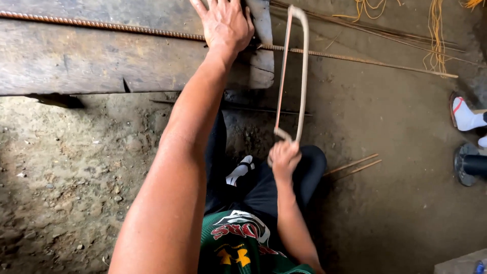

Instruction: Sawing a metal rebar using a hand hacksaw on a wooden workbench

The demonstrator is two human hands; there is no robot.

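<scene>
My left hand [227, 24] presses flat, pinning the rebar [101, 25] to the counter [76, 61] (so it can't roll), while my right hand [284, 158] grips the hacksaw [303, 76].

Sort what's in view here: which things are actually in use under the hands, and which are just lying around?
In use:
- left hand, pressing the ribbed steel bar onto the wooden plank
- right hand, gripping the hacksaw set across that bar

Lying about:
- thin rods on the dirt floor
- yellow cord at the top edge
- dark round base, far right
</scene>
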